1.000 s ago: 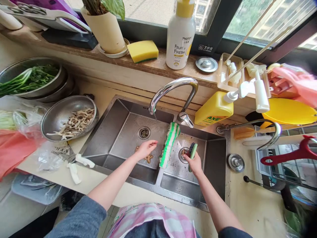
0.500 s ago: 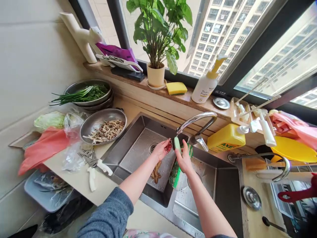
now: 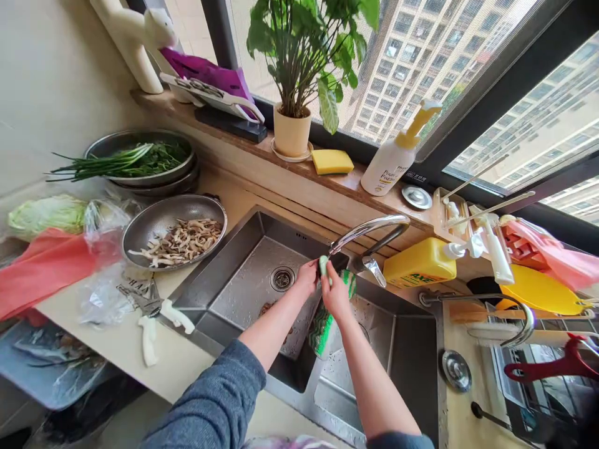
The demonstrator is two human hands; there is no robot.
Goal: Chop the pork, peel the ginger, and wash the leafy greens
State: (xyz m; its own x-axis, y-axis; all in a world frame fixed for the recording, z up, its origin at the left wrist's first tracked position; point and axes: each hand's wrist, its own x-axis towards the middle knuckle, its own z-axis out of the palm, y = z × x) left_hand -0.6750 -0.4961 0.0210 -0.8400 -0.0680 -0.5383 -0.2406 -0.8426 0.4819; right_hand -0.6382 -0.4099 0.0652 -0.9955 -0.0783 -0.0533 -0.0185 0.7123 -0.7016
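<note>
My right hand grips a small pale green brush below the spout of the chrome faucet. Close against it, my left hand has its fingers closed; what they hold is hidden. Both hands are over the left basin of the steel sink. Brown knobbly pieces that look like ginger root lie in that basin, mostly covered by my left forearm. A green striped cloth hangs over the divider beside my right wrist.
Left of the sink stand a colander of sliced mushrooms, white-handled scissors and a bowl of greens. A yellow detergent bottle is behind the right basin. The sill holds a potted plant, sponge and pump bottle.
My hands have drawn together, and the brush has turned and shifted slightly left. My left forearm now covers more of the brown pieces. The whole view has also tilted somewhat.
</note>
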